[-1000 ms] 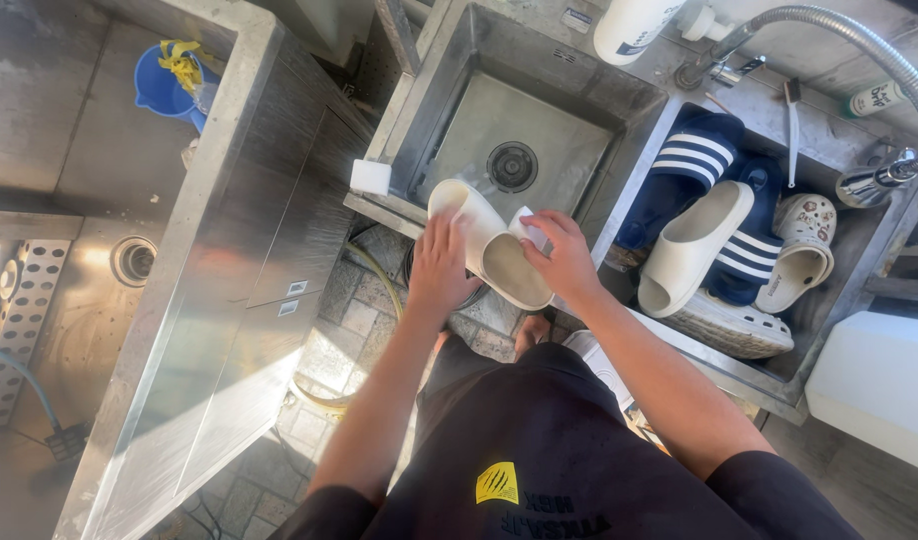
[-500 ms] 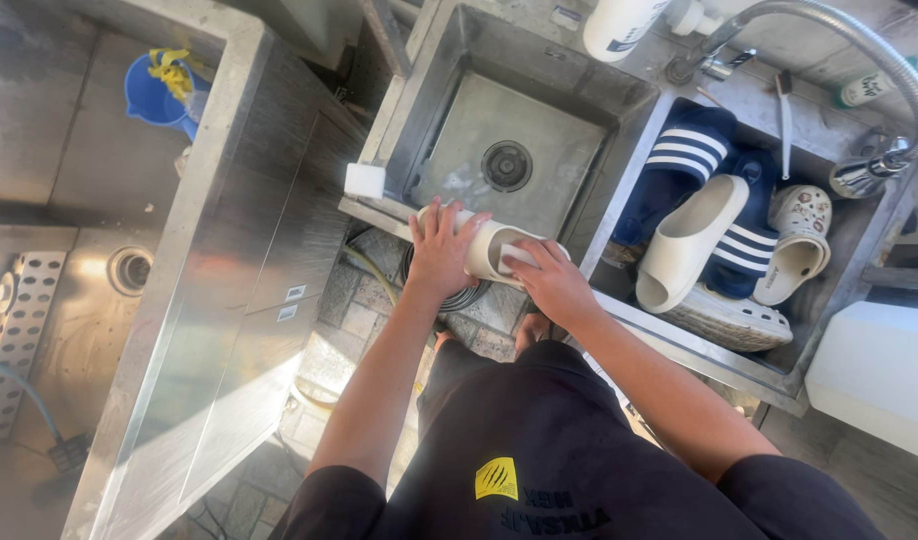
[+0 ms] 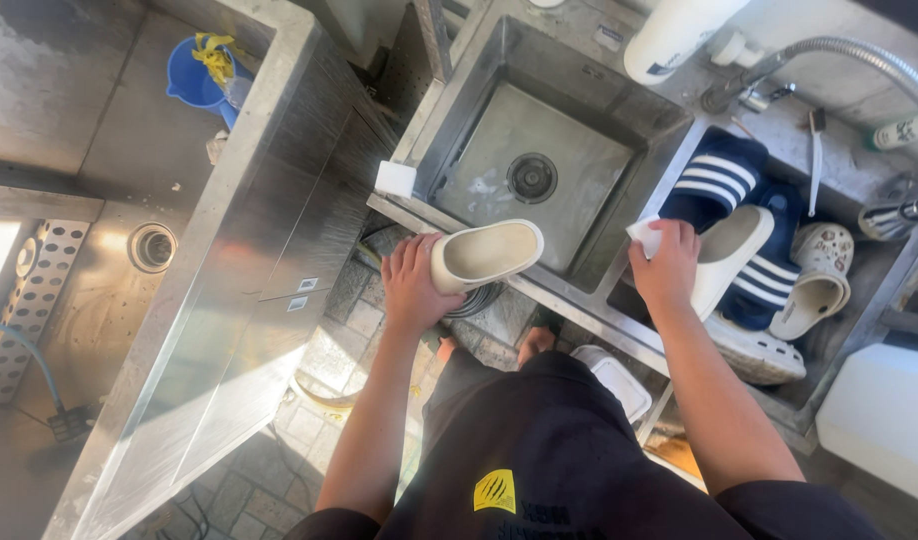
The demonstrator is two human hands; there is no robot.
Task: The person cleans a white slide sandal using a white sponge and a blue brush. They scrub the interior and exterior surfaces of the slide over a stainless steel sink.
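Two hands are at work over a steel double sink, and they are well apart. The left hand (image 3: 411, 285) is wrapped around the heel end of a cream slide sandal (image 3: 486, 254), fingers curled under its sole, holding it sole-down with the toe pointing out over the front rim of the empty left basin (image 3: 479, 120). The right hand (image 3: 667, 268) is closed on a small white pad (image 3: 644, 235), which looks like a sponge or a bar of soap; which of the two I cannot tell. It hovers at the edge of the right basin, just above a second cream sandal (image 3: 731, 245) that lies among the other footwear.

To do this well, I judge that the held sandal should stay over the basin rather than over the floor, so that drips fall into the drain (image 3: 532, 177). A firm grip at the heel leaves the footbed and strap free for scrubbing, and the pad should be worked along the footbed in long strokes toward the toe.

Farther out, the right basin also holds a pair of navy slides with white stripes (image 3: 724, 180) and pale clogs (image 3: 817, 280). A white block (image 3: 395, 179) sits on the sink's front corner. A white bottle (image 3: 674, 40) stands behind the basins beside a flexible metal faucet hose (image 3: 859, 55). To the left, a long steel tabletop (image 3: 229, 300) carries a blue cup (image 3: 194, 80).
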